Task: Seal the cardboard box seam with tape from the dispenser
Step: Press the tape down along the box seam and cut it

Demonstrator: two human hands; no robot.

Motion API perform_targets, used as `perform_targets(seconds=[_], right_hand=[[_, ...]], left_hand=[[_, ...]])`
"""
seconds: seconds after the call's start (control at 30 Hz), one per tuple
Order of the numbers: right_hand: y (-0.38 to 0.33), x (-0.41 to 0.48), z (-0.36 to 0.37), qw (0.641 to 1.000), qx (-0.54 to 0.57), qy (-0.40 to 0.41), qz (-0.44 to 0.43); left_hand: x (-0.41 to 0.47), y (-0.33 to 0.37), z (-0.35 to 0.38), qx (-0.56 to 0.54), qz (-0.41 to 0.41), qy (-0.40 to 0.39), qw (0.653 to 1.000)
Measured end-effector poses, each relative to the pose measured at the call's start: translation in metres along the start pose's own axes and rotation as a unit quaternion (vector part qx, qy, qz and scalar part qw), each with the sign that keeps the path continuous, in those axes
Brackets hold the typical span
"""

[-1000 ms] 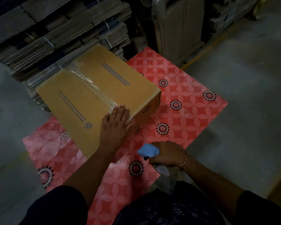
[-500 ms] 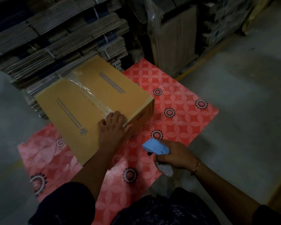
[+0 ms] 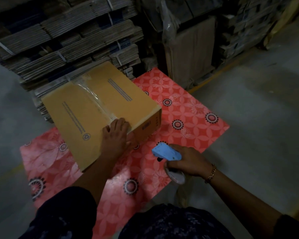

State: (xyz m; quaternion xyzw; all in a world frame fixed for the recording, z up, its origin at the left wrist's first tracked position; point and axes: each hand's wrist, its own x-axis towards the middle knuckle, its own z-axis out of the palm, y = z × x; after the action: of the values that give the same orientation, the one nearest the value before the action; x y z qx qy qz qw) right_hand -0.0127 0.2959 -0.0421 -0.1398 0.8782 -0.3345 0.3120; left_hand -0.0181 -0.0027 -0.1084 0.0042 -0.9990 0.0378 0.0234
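Observation:
A closed brown cardboard box [image 3: 86, 109] lies on a red patterned mat [image 3: 188, 118]. Clear tape [image 3: 95, 99] runs along its centre seam from the far edge to the near corner. My left hand [image 3: 115, 135] lies flat on the near end of that tape, fingers curling over the box's edge. My right hand [image 3: 186, 161] hovers to the right of the box, above the mat, gripping a light blue tape dispenser [image 3: 166, 151] with its tape roll [image 3: 175, 175] hanging below the hand. The dispenser is apart from the box.
Bundles of flattened cardboard [image 3: 62, 42] are stacked right behind the box. A tall wrapped carton [image 3: 190, 49] stands at the mat's far corner, with more stacks [image 3: 248, 26] to the right. Grey concrete floor [image 3: 257, 126] surrounds the mat.
My left hand has slid slightly along the tape end at the box's near edge. My right hand with the dispenser has drifted a little right, away from the box.

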Motion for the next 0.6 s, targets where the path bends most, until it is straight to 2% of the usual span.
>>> perform_targets(seconds=[0.1, 0.2, 0.27, 0.6], right_hand=[[0.002, -0.001, -0.003, 1.0, 0.008, 0.001, -0.008], [0.002, 0.001, -0.003, 1.0, 0.013, 0.003, -0.013], [-0.001, 0.002, 0.0, 1.0, 0.019, 0.005, -0.015], [-0.01, 0.008, 0.011, 1.0, 0.028, 0.01, -0.007]], left_hand=[[-0.007, -0.01, 0.003, -0.027, 0.013, 0.023, 0.999], [-0.014, -0.014, 0.003, -0.012, -0.026, 0.032, 0.999], [-0.015, -0.01, 0.003, 0.001, -0.049, 0.015, 0.999], [-0.011, -0.016, 0.005, -0.005, -0.034, -0.059, 0.998]])
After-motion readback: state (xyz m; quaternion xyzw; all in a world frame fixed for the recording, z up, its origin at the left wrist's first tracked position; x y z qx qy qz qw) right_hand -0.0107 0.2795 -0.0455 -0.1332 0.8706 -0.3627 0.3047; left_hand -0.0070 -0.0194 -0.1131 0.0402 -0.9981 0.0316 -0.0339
